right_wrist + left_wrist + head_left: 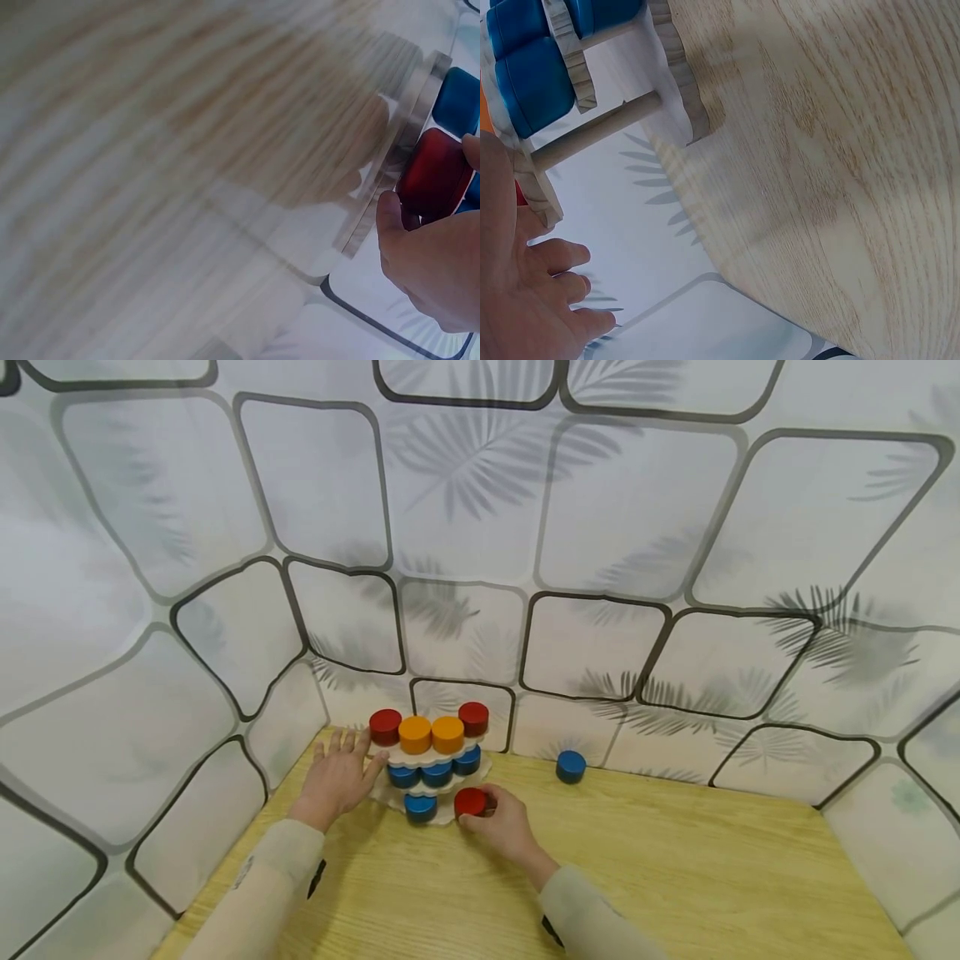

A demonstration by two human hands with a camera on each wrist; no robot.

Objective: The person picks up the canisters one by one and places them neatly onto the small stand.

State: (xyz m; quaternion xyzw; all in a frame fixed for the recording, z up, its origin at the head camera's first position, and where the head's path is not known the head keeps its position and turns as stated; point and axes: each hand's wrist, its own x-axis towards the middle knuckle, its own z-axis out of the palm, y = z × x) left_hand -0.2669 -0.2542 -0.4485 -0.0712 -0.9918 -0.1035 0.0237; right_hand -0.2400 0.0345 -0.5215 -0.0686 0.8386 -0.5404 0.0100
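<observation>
A tiered wooden stand (486, 768) with scalloped shelves stands near the back left corner of the table. Red, orange and blue round tins sit on its tiers, among them a blue tin (421, 808) on the bottom one. My left hand (339, 783) rests at the left end of the top shelf, fingers spread, thumb along the front edge beside a red tin (386, 727). With thumb and fingers my right hand (508, 825) pinches another red tin (470, 803) at the right of the bottom tier. In the right wrist view this red tin (435, 176) is right at the base board.
A single blue tin (571, 767) stands on the wooden table (675, 860) to the right of the stand, close to the back wall. Patterned white walls (465, 627) rise behind and at both sides.
</observation>
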